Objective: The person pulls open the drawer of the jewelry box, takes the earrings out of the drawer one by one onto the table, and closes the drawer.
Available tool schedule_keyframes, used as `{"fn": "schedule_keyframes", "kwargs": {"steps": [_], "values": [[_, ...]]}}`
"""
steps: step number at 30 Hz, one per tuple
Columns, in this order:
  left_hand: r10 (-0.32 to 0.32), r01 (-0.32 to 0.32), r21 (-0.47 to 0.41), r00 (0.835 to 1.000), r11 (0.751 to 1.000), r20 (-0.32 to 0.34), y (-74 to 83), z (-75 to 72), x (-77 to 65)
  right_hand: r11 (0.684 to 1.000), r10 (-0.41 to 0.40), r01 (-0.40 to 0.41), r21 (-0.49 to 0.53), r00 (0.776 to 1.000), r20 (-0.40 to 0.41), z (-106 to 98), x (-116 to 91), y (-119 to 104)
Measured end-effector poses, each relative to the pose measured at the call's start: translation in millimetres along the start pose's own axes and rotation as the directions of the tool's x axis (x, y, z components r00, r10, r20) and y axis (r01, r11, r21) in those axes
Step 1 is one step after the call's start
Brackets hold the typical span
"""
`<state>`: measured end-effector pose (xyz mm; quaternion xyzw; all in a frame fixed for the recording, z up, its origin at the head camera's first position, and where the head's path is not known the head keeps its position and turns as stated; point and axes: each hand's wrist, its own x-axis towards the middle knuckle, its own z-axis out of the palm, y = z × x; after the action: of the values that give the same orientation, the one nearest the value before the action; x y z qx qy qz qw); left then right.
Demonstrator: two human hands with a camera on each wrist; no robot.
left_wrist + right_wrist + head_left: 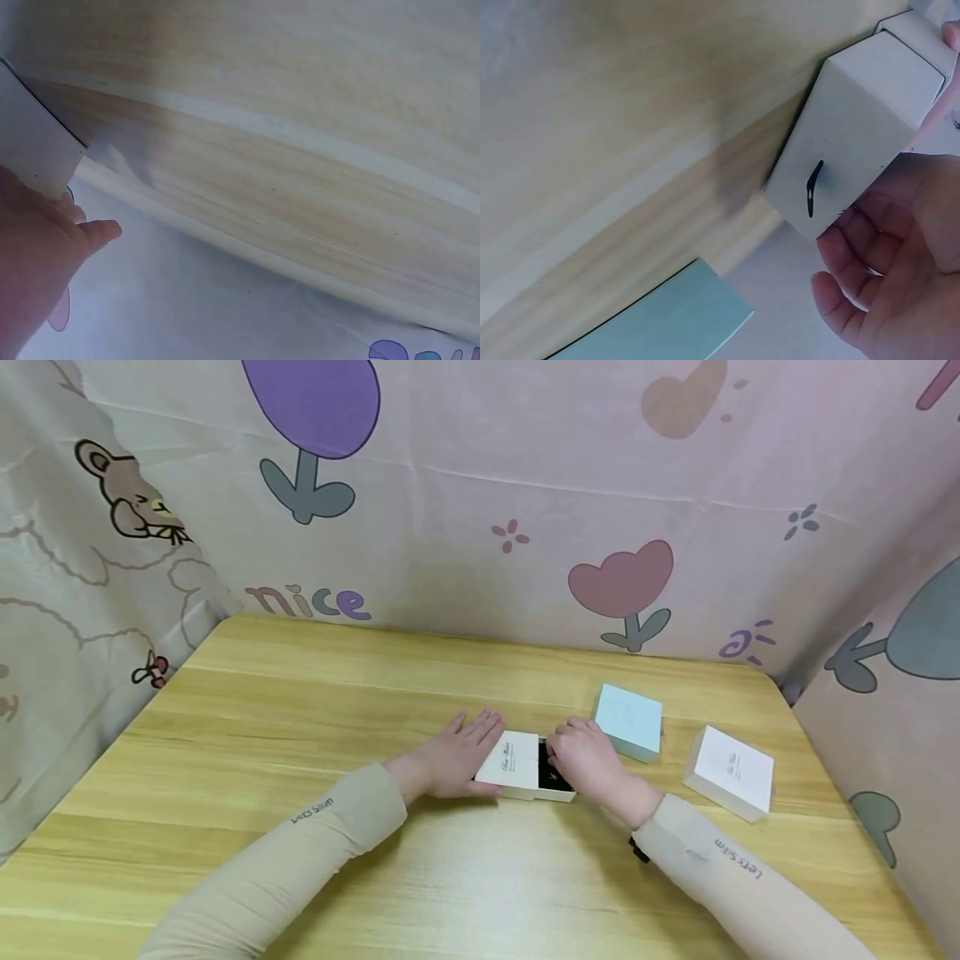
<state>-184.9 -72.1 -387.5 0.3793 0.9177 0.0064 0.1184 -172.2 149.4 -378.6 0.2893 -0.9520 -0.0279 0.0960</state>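
Working at a part-open white box [517, 764]
Head: between straight-fingered left hand [463, 756], braced at left end, and right hand [585, 758], curled over open drawer [555, 795]; probably handling contents, next calling for steady bracing; left wrist: touching fingers; right wrist: beside curled fingers; pinch hidden, cannot tell.

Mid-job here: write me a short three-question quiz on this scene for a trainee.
1. How many boxes are on the table?
2. True or false: the light blue box is open, showing a black insert.
3. Which hand lies against the sleeve of the partly open white box?

Key:
1. Three: one light blue, two white, including the closed white box.
2. False; it is closed.
3. The left hand; the right hand is at the drawer.
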Motion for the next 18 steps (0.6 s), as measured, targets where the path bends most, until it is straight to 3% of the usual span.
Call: {"fn": "schedule_keyframes", "kwargs": {"steps": [5,8,11,14,18], "values": [[0.0,0.0,0.007,1.0,1.0,-0.001,0.7,0.1,-1.4,1.0,-0.007,0.007,-0.029,1.0,0.003,1.1,0.6,-0.9],[-0.006,0.006,0.015,1.0,1.0,0.008,0.8,0.2,-1.9,1.0,-0.009,0.009,0.004,0.999,0.041,-0.5,2.5,0.7],[-0.014,0.014,0.019,1.0,1.0,0.003,0.1,0.7,-2.3,0.995,-0.011,0.0,0.1,0.993,0.116,-8.2,6.3,4.6],[-0.015,0.015,0.035,1.0,0.999,0.003,-0.8,1.2,-3.2,0.973,0.024,-0.061,0.222,0.986,0.163,-19.7,13.8,12.2],[-0.012,0.011,0.046,1.0,0.999,0.003,-1.5,0.4,-4.7,0.938,0.128,-0.165,0.305,0.982,0.138,-32.5,31.7,26.2]]}}
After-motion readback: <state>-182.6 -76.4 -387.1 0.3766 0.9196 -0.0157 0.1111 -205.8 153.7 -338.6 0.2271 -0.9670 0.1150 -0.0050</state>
